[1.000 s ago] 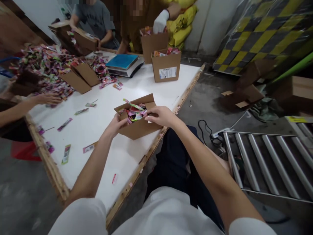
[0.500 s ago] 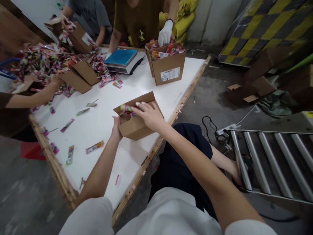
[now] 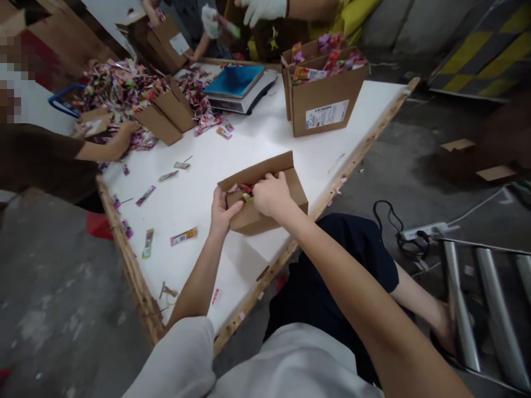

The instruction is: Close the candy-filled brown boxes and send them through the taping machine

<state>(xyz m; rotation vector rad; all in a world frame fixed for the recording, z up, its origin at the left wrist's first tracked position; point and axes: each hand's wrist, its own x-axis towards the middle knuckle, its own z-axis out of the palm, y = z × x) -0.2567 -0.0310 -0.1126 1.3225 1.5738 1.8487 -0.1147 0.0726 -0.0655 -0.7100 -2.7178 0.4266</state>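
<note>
A small open cardboard box (image 3: 261, 223) stands on the white table in front of me, its far flap raised. Wrapped candy packets (image 3: 244, 189) in pink, red and green show inside it. My left hand (image 3: 223, 211) is closed on the box's left end, thumb over the rim. My right hand (image 3: 271, 194) reaches into the box from above with curled fingers. Its fingertips are partly hidden among the packets, so what they hold cannot be made out.
A scale (image 3: 236, 91) and a larger packet-filled box (image 3: 323, 105) stand farther back. A packet heap (image 3: 120, 91) lies at the left, near co-workers' hands. Loose packets (image 3: 183, 236) dot the white table (image 3: 199, 190). A roller conveyor (image 3: 493, 298) is at the right.
My right hand has moved down into the box, and the green-and-pink packet at its fingers is no longer seen there. My left thumb now lies over the rim. The view has shifted.
</note>
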